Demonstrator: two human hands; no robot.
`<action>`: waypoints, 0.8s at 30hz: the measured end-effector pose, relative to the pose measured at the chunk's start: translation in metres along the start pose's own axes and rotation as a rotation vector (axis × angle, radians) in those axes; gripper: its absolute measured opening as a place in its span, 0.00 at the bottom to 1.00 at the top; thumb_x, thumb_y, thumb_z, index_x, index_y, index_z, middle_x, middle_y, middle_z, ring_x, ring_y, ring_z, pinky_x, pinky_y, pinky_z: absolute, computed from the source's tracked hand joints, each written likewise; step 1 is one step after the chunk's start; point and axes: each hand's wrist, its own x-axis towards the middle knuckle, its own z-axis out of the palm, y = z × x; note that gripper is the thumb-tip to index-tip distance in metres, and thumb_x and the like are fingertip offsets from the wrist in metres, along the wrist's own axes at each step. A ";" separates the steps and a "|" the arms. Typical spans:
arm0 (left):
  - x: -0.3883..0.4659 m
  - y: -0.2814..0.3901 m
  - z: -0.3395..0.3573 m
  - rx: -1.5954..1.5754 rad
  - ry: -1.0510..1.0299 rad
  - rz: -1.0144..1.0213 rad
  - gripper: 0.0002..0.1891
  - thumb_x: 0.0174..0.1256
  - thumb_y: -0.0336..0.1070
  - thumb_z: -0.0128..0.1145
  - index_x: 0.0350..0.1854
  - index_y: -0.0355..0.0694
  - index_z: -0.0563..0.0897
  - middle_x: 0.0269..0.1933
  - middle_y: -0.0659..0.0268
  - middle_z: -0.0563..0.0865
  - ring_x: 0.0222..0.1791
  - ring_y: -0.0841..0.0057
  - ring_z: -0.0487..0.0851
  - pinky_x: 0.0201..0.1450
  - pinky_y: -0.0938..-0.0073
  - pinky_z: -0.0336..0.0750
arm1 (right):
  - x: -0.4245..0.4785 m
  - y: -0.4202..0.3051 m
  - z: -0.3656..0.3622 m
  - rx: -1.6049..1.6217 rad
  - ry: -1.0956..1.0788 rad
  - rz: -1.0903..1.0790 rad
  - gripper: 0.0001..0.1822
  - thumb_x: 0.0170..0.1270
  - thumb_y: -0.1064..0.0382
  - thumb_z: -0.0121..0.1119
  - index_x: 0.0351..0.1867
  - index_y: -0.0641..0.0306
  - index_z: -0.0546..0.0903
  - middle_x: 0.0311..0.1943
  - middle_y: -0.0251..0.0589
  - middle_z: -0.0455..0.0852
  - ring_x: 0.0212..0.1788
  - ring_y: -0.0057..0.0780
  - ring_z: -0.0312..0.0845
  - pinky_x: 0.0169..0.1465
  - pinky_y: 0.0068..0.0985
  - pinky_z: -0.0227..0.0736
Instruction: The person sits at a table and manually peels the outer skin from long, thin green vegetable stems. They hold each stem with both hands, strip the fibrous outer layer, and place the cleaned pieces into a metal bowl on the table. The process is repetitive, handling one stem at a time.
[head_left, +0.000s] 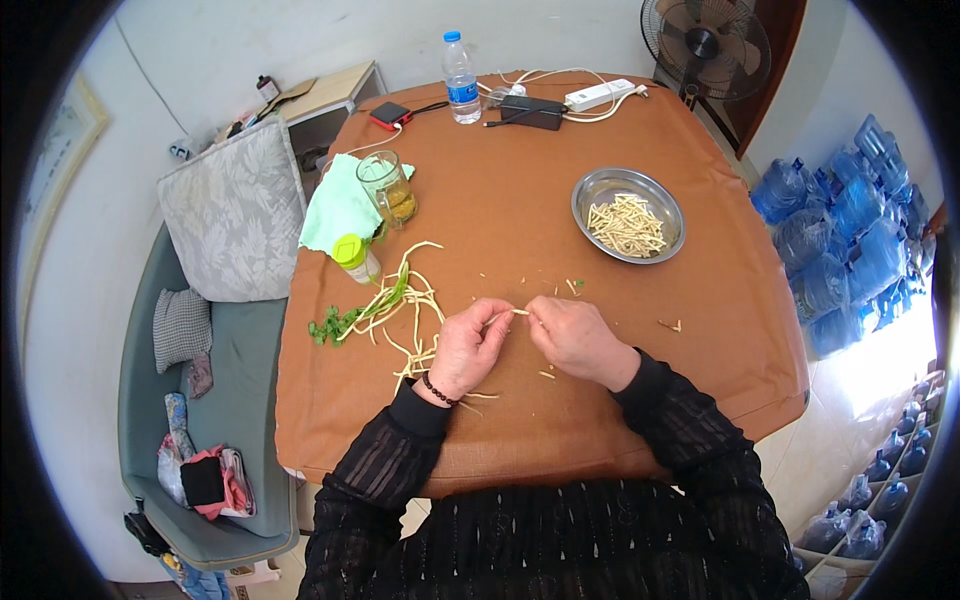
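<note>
Between my two hands runs a short pale yardstick-bean-like pod (520, 312), held near the middle of the table. The fingers of my left hand (474, 339), with a beaded bracelet at the wrist, pinch one end. My right hand (576, 337) grips the other end. Left of my hands lies a loose tangle of long pale bean pods (416, 300), with green coriander-like leaves (328, 327) at its left side. A steel bowl (666, 187) beyond my right hand holds many short pale pieces (626, 226). Small scraps (571, 288) are scattered around my hands.
At the left edge stand a green-lidded jar (358, 260) and a glass mug (384, 184) by a mint cloth (334, 210). Along the back are a water bottle (461, 82), a black adapter (534, 112), a power strip (598, 95) and a red-black device (391, 115).
</note>
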 end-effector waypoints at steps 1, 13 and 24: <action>0.000 0.000 0.000 0.066 -0.006 0.037 0.05 0.67 0.30 0.57 0.39 0.34 0.81 0.26 0.65 0.82 0.26 0.82 0.77 0.29 0.80 0.72 | 0.000 -0.002 -0.001 -0.064 -0.015 0.018 0.07 0.60 0.64 0.55 0.30 0.64 0.73 0.25 0.50 0.81 0.29 0.50 0.79 0.32 0.41 0.72; 0.001 0.012 -0.004 -0.143 0.006 -0.031 0.06 0.71 0.34 0.53 0.39 0.36 0.78 0.23 0.69 0.78 0.23 0.82 0.74 0.29 0.80 0.71 | 0.016 0.050 -0.034 1.557 0.255 0.456 0.10 0.71 0.59 0.48 0.29 0.57 0.71 0.18 0.21 0.60 0.17 0.09 0.53 0.17 0.11 0.47; 0.002 -0.006 0.000 -0.354 -0.210 -0.176 0.09 0.75 0.36 0.47 0.40 0.37 0.78 0.23 0.76 0.73 0.24 0.89 0.68 0.27 0.86 0.64 | 0.005 0.000 0.004 0.776 0.069 0.245 0.08 0.64 0.64 0.61 0.40 0.67 0.83 0.29 0.29 0.83 0.31 0.10 0.73 0.32 0.13 0.68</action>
